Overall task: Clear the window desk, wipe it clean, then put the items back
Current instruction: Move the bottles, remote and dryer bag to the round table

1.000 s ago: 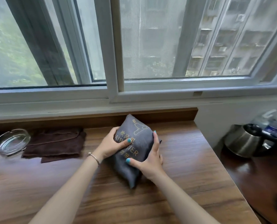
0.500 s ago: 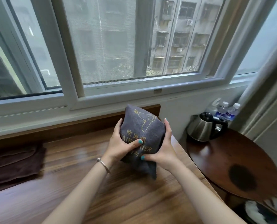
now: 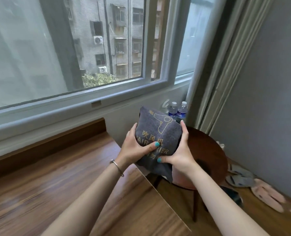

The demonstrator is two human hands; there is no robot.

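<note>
Tabletop (image 3: 59, 189) fills eight o'clock | round side table (image 3: 207, 150) at four | grey hair-dryer bag (image 3: 155, 132) held up past tabletop's right edge | left hand (image 3: 133, 147), right hand (image 3: 180, 155): fingers clamped on bag | water bottles (image 3: 178, 110) at one

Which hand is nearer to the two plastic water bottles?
Right. The right hand grips the grey felt bag just below the bottles; the left hand holds its far side.

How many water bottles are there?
2: one water bottle and a second water bottle stand side by side behind the gray bag. More may be hidden.
</note>
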